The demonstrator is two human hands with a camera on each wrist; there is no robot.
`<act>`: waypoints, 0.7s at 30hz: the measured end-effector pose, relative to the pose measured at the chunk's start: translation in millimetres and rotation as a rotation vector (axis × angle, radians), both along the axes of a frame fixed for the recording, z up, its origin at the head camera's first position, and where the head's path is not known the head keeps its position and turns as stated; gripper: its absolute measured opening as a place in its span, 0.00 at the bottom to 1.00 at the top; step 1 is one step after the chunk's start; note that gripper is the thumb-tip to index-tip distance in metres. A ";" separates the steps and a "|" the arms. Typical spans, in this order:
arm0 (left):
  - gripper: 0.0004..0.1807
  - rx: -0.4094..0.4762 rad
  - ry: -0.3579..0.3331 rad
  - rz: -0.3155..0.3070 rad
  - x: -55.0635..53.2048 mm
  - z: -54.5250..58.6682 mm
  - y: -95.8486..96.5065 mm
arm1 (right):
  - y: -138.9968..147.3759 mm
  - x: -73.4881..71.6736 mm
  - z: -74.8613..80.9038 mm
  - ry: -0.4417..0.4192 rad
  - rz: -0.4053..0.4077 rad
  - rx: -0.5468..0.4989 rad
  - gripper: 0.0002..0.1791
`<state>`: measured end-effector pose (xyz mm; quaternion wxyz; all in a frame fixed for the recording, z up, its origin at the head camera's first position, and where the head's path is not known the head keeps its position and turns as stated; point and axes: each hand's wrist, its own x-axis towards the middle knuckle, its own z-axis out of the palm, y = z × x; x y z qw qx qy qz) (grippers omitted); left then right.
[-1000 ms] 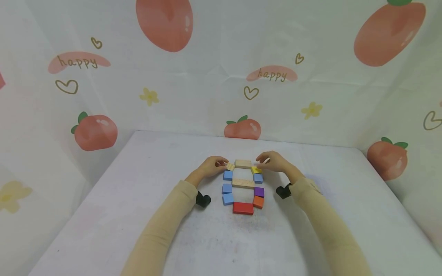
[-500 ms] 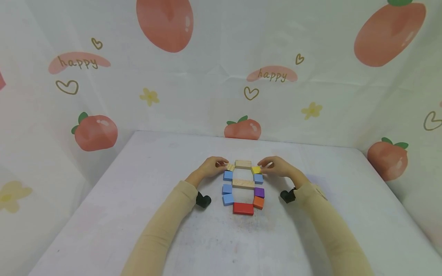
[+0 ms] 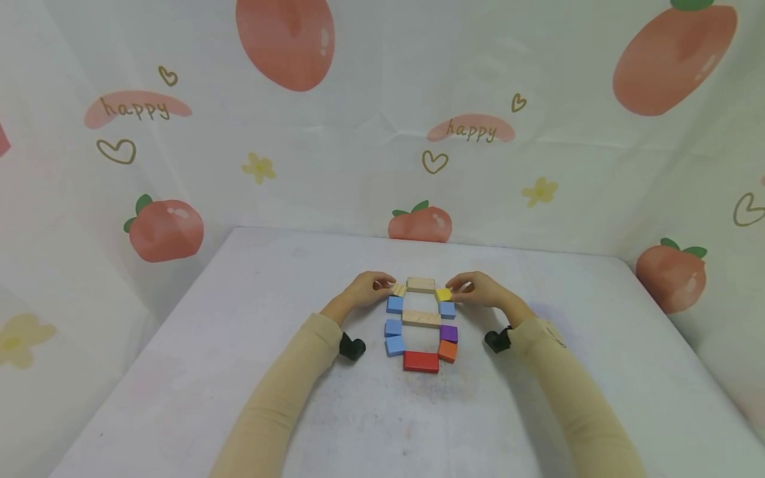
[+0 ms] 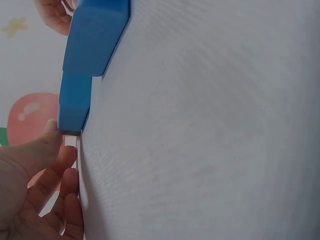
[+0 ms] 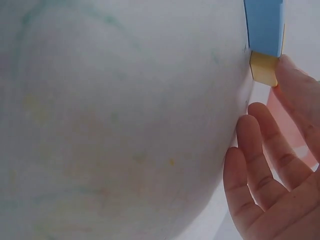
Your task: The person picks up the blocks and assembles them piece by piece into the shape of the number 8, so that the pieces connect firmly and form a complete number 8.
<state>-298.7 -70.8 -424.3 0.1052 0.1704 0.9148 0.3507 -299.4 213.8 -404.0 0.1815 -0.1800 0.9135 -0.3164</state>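
Note:
Several small blocks lie on the table in a ladder-like figure. My left hand [image 3: 366,289] is at its far left corner, thumb tip [image 4: 51,126] right at the small striped wooden block [image 3: 399,289], other fingers loosely bent. My right hand [image 3: 481,290] is opposite, its thumb tip [image 5: 286,62] touching the edge of the yellow block [image 3: 443,294], the other fingers spread and relaxed. Between these two blocks lies a plain wooden block [image 3: 421,285]. Blue blocks [image 3: 394,305] [image 3: 447,309] sit just nearer than the corner blocks.
A longer wooden block [image 3: 421,319] crosses the figure's middle. Nearer are more blue blocks on the left, a purple block [image 3: 449,334] and an orange block [image 3: 447,351] on the right, and a red block [image 3: 421,362] in front. A printed cloth [image 3: 335,186] hangs behind the table [image 3: 287,299].
My right hand has shifted slightly right and nearer, from over the yellow block to its outer edge, uncovering more of it. My left hand and the other blocks look unmoved.

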 end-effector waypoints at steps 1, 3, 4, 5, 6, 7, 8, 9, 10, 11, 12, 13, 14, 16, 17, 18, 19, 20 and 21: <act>0.16 0.000 -0.002 0.002 0.0 -0.1 0.1 | 0.2 -0.2 0.0 0.004 0.004 0.002 0.19; 0.16 -0.001 -0.005 0.004 0.0 -0.1 0.3 | 0.6 -0.6 0.0 0.008 0.008 0.005 0.19; 0.16 0.000 -0.009 0.007 0.1 0.1 0.3 | 0.7 -0.8 -0.1 0.010 0.009 0.007 0.19; 0.16 -0.001 -0.010 0.008 0.2 0.2 0.5 | 0.8 -1.1 -0.2 0.010 0.011 0.008 0.19; 0.16 -0.001 -0.012 0.008 0.1 0.2 0.5 | 0.8 -1.3 -0.3 0.010 0.012 0.008 0.19; 0.16 -0.001 -0.012 0.008 0.3 0.4 0.5 | 0.8 -1.4 -0.5 0.011 0.013 0.009 0.19; 0.16 -0.004 -0.008 0.007 0.3 0.5 0.4 | 0.8 -1.4 -0.6 0.011 0.013 0.010 0.19; 0.16 -0.002 -0.008 0.007 0.4 0.7 0.4 | 0.8 -1.3 -0.7 0.012 0.013 0.011 0.19; 0.16 -0.001 -0.007 0.006 0.4 1.2 0.4 | 0.7 -1.4 -0.9 0.012 0.012 0.012 0.19; 0.16 -0.002 -0.003 0.005 0.6 1.6 0.5 | 0.5 -1.3 -1.0 0.012 0.011 0.014 0.19; 0.16 -0.001 -0.002 0.004 0.7 2.0 0.5 | 0.3 -1.4 -1.1 0.013 0.009 0.015 0.19; 0.16 -0.002 0.002 0.003 0.9 2.3 0.4 | 0.0 -1.5 -1.1 0.012 0.006 0.016 0.19; 0.16 -0.002 0.002 0.002 1.1 2.7 0.4 | -0.4 -1.5 -1.0 0.014 0.008 0.016 0.19; 0.16 0.002 -0.003 0.002 1.5 3.5 0.4 | -1.1 -1.6 -1.1 0.012 0.006 0.016 0.19; 0.16 0.002 -0.005 0.001 1.6 3.6 0.3 | -1.4 -1.5 -1.0 0.013 0.007 0.015 0.19; 0.16 0.003 -0.005 -0.001 1.7 3.7 0.1 | -1.6 -1.4 -0.9 0.014 0.010 0.014 0.19; 0.16 0.003 -0.003 -0.004 1.7 3.8 -0.1 | -1.6 -1.2 -0.8 0.016 0.011 0.014 0.19; 0.16 0.006 -0.002 -0.006 1.6 3.8 -0.3 | -1.5 -1.0 -0.7 0.018 0.014 0.013 0.20; 0.16 0.007 -0.002 -0.008 1.5 3.8 -0.6 | -1.3 -0.9 -0.8 0.019 0.012 0.013 0.20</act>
